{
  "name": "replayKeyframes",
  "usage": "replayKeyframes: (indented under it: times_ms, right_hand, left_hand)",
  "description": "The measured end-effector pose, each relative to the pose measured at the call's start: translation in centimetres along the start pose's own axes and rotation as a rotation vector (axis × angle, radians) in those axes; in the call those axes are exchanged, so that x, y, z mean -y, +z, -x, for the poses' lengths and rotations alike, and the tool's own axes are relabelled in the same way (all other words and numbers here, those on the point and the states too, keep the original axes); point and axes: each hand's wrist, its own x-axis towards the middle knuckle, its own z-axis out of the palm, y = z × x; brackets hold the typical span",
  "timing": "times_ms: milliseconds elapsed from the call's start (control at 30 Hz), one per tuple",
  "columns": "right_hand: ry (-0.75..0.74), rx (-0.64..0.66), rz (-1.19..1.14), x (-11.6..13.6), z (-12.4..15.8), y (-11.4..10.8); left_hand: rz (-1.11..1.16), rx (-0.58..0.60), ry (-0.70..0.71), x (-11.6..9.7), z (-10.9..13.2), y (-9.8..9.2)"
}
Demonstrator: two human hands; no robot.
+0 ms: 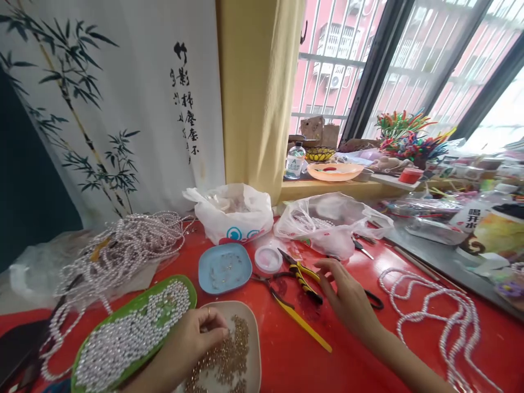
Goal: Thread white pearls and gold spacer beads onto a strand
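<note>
My left hand [210, 330] is over a beige tray [257, 349] of small gold-brown beads [235, 355]. Its thumb and fingers are pinched together; whatever they hold is too small to tell. My right hand [346, 292] hovers with thumb and fingers apart, close beside the yellow-and-black handles of the pliers [305, 278]. Contact with the handle cannot be made out. Below lies a second tool with a long yellow handle [301, 319]. A green leaf-shaped tray [188, 284] of silvery beads [126, 341] sits left of my left hand, partly hidden by that forearm.
A blue dish [225, 284] with small clear pieces and a round clear lid [268, 259] lie ahead. Behind stand two white plastic bags [233, 215]. Bead strands are heaped at left [131, 251] and looped at right [434, 305]. A grey tray edge [462, 278] borders the right.
</note>
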Motion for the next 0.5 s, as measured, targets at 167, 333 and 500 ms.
replayKeyframes:
  times_ms: [167,333,500]
  right_hand:
    - [0.141,0.082,0.081,-2.6,-0.1,1.1]
    - [0.146,0.176,0.143,-1.4,-0.5,3.1]
    - [0.185,0.213,0.168,0.1,-1.1,4.0]
  left_hand:
    - [-0.027,0.001,0.019,0.0,0.0,0.0]
    - [-0.034,-0.013,0.026,-0.3,0.1,0.1]
    - [-0.057,-0.024,0.023,-0.4,0.2,0.2]
